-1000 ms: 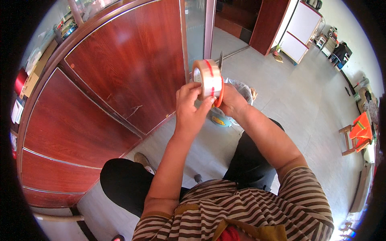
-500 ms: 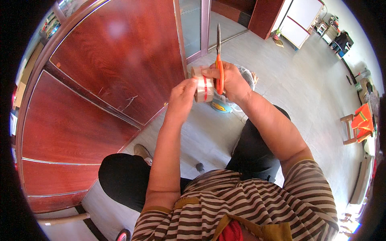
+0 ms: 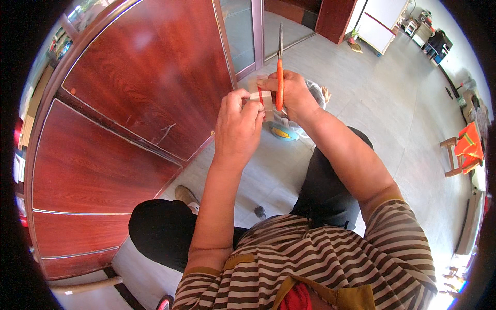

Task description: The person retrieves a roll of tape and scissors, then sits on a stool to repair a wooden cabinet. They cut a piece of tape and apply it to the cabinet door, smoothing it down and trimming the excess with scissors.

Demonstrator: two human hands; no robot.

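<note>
Apparently finger-work on the tape (image 3: 268,112): left hand (image 3: 238,124) pinches its left side; right hand (image 3: 299,97) is closed round the scissors (image 3: 280,88), thumb on the tape, which is up between both, above the floor (image 3: 266,178). Next move likely calls for steady tape, blades clear.

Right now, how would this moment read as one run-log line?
left hand: grips red-striped tape roll | right hand: holds orange-handled scissors, also touches tape roll | nearby: lined bin
</note>
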